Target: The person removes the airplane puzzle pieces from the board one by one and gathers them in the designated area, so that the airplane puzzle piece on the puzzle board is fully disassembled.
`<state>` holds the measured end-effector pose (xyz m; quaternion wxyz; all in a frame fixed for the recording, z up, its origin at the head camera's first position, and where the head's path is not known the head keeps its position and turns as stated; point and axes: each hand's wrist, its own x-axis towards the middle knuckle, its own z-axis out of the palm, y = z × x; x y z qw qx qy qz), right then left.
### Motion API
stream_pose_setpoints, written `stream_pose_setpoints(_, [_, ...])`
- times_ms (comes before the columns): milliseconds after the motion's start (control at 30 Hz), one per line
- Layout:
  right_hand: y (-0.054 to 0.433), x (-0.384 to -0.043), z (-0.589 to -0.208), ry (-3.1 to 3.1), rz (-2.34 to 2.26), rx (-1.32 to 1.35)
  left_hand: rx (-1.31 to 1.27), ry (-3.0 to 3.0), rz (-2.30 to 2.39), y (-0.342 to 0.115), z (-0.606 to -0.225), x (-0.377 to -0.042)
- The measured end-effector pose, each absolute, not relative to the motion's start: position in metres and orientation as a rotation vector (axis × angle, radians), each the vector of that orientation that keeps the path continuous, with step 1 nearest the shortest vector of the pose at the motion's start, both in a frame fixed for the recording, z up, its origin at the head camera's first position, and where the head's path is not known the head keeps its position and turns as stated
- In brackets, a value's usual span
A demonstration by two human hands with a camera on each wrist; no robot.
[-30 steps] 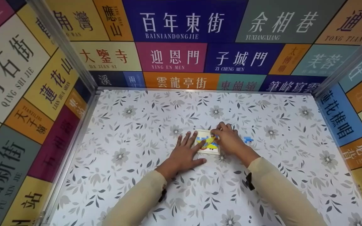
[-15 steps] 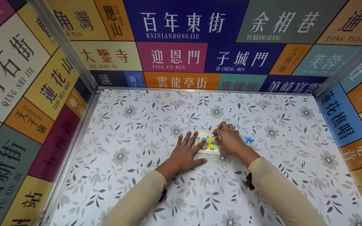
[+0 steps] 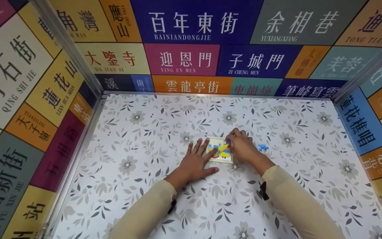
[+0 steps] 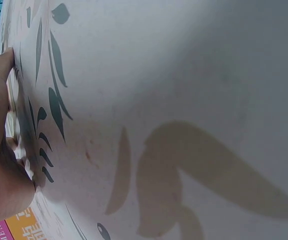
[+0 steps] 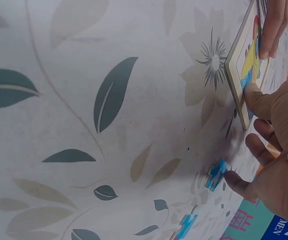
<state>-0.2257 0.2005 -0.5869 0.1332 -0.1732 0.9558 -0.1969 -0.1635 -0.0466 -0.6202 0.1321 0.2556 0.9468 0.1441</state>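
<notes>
A small jigsaw board (image 3: 224, 161) with a pale rim lies on the patterned table, its picture made of yellow and blue pieces. My left hand (image 3: 192, 163) rests flat with spread fingers over the board's left side, a fingertip on the yellow part (image 3: 224, 153). At the board's right edge, my right hand (image 3: 243, 148) bends over a blue puzzle piece (image 3: 229, 143), mostly covered by the fingers. The right wrist view has its thumb (image 5: 256, 100) pressing at the board's edge, the other visible fingers curved off the board. The left wrist view shows mainly tabletop beside the left hand (image 4: 1, 140).
Loose blue puzzle pieces (image 3: 263, 147) lie just right of the right hand; the right wrist view shows two of them, one piece (image 5: 216, 175) near the little finger and another (image 5: 186, 227) farther off. Sign-printed walls (image 3: 181, 59) enclose the table at back and sides.
Both hands stay in nearly the same place. The right fingers shift very slightly at the board's right edge and cover the blue piece a little differently.
</notes>
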Motion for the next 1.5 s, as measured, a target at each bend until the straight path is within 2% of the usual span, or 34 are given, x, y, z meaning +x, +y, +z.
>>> stream_pose_setpoints(700, [0.208, -0.223, -0.588, 2.827, -0.589, -0.662, 0.751, 2.740, 0.467, -0.044, -0.618, -0.163])
stream_pose_setpoints(1000, [0.210, -0.223, -0.588, 2.867, -0.487, -0.634, 0.755, 2.749, 0.467, -0.043, -0.620, -0.164])
stream_pose_setpoints(1500, [0.225, -0.218, -0.584, 2.878, -0.628, -0.748, 0.753, 2.747, 0.465, -0.046, -0.619, -0.164])
